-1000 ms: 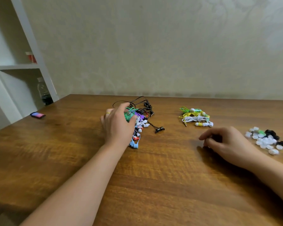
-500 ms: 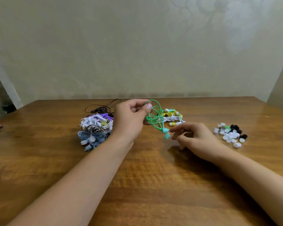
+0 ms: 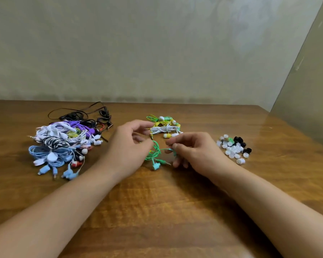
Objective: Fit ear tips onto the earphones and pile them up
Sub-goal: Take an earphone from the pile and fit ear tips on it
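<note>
- Earphones [image 3: 154, 154] between the fingers [image 3: 169, 146]: mint green.
- Pile [image 3: 63, 144] left of the fingers: blue, purple, white, black-and-white striped.
- Ear tips [image 3: 232, 148] right: white, black, green.
- Bench [image 3: 157, 211]: brown wood grain.

Two forearms showing, bare to frame edge; no sleeves. Left hand [image 3: 126, 148] and right hand [image 3: 192, 149] wearing nothing visible.

Two earphone piles [image 3: 63, 144] [image 3: 164, 127] on table [image 3: 157, 211], one green set [image 3: 155, 153] betw. two hands [image 3: 127, 149] [image 3: 192, 151], approx. 30 ear tips [image 3: 232, 148] at right.
</note>
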